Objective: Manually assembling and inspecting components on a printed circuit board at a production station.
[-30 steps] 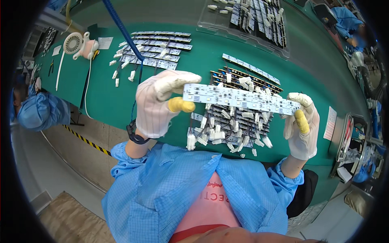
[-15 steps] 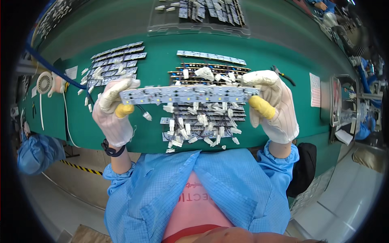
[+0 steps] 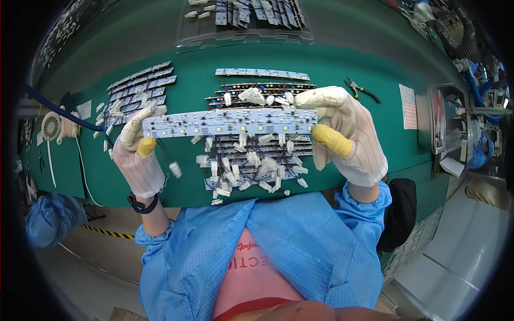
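Note:
Between my two gloved hands a long white LED circuit board [image 3: 230, 123] is held level, its component side with small yellow LEDs showing. My left hand [image 3: 138, 144] pinches its left end, a yellow cot on the thumb. At the right end my right hand [image 3: 345, 134] grips with thumb and fingers, also with a yellow thumb cot. A white plug [image 3: 175, 170] dangles on a wire by the left hand. Under and behind the held board lies a stack of similar boards [image 3: 262, 182] with many white connectors, partly hidden. One more board [image 3: 262, 73] lies just beyond it.
At left a fanned group of boards [image 3: 142, 88] lies on the green mat [image 3: 187, 67]. A clear tray [image 3: 246, 40] with more boards stands at the far side. Pliers [image 3: 364, 91], a printed sheet [image 3: 408, 107] and a metal-edged bin [image 3: 447, 123] are to the right; a small white fan [image 3: 52, 125] is left.
The held board now shows more of its face, tilted further toward me. The whole scene has shifted slightly left in the view. Both hands keep their grip, and the dangling plug has swung.

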The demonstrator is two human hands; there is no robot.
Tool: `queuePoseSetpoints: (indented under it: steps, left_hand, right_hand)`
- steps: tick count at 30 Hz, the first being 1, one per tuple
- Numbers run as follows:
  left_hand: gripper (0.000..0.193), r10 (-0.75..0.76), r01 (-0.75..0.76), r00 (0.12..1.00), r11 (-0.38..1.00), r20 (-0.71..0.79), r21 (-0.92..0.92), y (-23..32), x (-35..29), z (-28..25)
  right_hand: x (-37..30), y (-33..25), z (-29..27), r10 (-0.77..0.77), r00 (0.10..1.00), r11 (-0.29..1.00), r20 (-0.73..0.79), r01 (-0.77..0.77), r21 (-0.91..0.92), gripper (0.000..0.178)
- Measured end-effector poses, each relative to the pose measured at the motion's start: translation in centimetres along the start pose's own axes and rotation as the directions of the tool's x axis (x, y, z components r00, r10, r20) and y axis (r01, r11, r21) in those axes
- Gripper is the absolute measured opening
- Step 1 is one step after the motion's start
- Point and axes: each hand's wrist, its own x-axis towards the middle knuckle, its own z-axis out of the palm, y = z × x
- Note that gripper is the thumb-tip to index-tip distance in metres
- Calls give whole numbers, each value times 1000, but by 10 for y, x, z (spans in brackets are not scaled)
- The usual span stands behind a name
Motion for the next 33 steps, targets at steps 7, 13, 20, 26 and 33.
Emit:
queuePoseSetpoints:
  steps: [7, 13, 20, 26, 33]
  left_hand:
    - [50, 66, -78, 996, 967, -57, -244, 14, -7, 6]
    - [50, 77, -53, 995, 951, 65, -306, 30, -8, 9]
    - [45, 312, -307, 948, 948, 57, -87, 32, -4, 8]
    - [41, -46, 46, 999, 993, -6, 106, 32, 3, 4]
    - [49, -82, 91, 995, 977, 55, -192, 29, -2, 8]
  right_hand:
    - [5, 7, -8, 44, 998, 989, -48, -51, -136, 39]
    - [13, 14, -7, -28, 993, 990, -111, 13, -139, 40]
    - [19, 21, -10, 6, 993, 992, -119, -20, -124, 38]
    - [5, 11, 6, -16, 999, 992, -42, 10, -126, 48]
    - [15, 8, 3, 11, 994, 973, -111, -37, -229, 45]
